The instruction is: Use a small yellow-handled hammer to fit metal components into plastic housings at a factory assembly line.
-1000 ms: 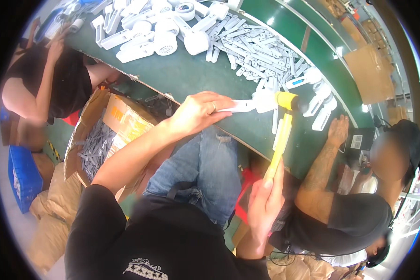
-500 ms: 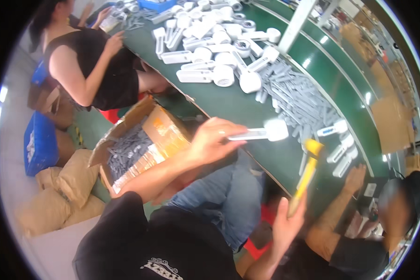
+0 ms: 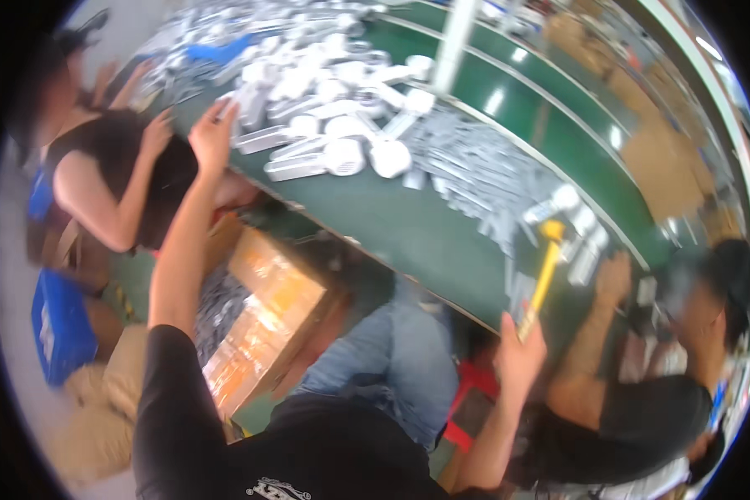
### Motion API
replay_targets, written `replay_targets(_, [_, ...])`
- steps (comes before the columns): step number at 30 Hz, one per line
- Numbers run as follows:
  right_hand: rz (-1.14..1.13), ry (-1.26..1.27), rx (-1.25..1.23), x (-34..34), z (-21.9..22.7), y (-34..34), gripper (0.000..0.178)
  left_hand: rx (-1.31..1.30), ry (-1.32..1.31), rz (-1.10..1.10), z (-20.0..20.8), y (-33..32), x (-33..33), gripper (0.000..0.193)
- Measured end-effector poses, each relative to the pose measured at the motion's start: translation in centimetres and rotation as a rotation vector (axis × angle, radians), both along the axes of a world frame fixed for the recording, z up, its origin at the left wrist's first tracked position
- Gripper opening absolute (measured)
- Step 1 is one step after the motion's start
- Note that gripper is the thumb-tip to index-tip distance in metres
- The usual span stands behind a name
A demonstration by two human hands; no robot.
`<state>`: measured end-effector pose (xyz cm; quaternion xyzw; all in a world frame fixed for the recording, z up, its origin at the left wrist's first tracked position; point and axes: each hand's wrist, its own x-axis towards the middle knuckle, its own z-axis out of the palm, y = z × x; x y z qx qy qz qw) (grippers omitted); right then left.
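Observation:
My right hand is closed round the handle of a yellow hammer, its head up over the table's near right part. At the left, my raised left hand is at the near edge of a pile of white long-handled plastic pieces with round heads. Its fingertips are beside or on a white piece; blur hides whether they grip it. Right of the pile lies a heap of thin grey plastic strips. Several white handled pieces lie apart beyond the hammer.
A cardboard box of grey strips stands left of my legs, below the green table. One co-worker sits at the left, another at the right with a hand on the table. A white post rises behind the strips.
My left hand has swung from the table's middle, where it held a white handled piece, up and left to the pile. The hammer stays in my right hand, slightly higher; the view has shifted.

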<state>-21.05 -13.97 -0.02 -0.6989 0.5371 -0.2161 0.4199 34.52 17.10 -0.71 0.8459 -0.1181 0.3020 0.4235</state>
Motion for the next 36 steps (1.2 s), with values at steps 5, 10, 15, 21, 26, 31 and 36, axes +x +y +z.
replay_targets(5, [0.02,0.151,-0.142,2.1,2.5,-2.5,0.045,0.068,0.326,-0.159,-0.3,-5.3,9.5,0.068])
replay_targets(10, [-0.226,0.158,-0.396,0.2,2.3,-10.0,0.05,0.189,0.226,-0.29,0.2,-7.3,5.9,0.066])
replay_targets(15, [-0.306,0.212,-0.329,0.1,0.8,-16.4,0.042,0.11,0.167,-0.463,-0.9,-4.9,-7.9,0.045])
replay_targets(21, [-0.454,-0.006,-0.585,-2.6,0.4,-15.0,0.041,0.123,0.201,-0.594,-2.5,-0.8,-19.0,0.038])
replay_targets(26, [-0.127,-0.243,-0.09,-1.8,5.4,-4.9,0.017,0.056,0.32,-0.593,-1.3,-2.1,-22.6,0.039])
replay_targets(31, [0.424,-0.077,-0.099,2.2,-2.2,-2.7,0.032,0.145,0.152,-0.801,2.0,-11.5,-23.8,0.036])
replay_targets(36, [0.262,-0.115,0.128,1.1,0.4,-1.7,0.053,0.368,-0.061,-1.272,4.8,-21.2,-25.1,0.034])
